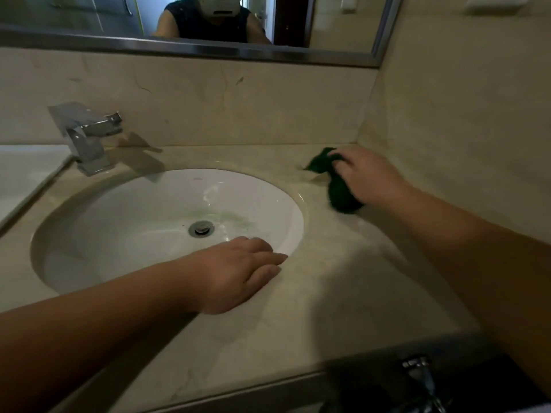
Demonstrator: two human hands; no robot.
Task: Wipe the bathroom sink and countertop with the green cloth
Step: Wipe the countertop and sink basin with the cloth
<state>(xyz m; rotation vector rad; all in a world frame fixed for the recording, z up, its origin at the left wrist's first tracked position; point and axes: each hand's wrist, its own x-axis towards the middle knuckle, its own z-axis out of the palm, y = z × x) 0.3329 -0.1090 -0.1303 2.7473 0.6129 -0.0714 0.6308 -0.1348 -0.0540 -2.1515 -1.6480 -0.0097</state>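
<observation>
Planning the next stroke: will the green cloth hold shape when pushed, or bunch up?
Likely floppy: the green cloth lies crumpled under the right hand, one corner poking out. It should bunch unless pressed flat. Glossy countertop probably lets it glide.

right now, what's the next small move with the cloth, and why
Probably draw the green cloth forward along the countertop. The right hand grips it bunched near the back right corner, beside the wall, so the strip toward the front edge seems the natural next stroke; the left hand rests flat at the sink rim, out of that path.
</observation>
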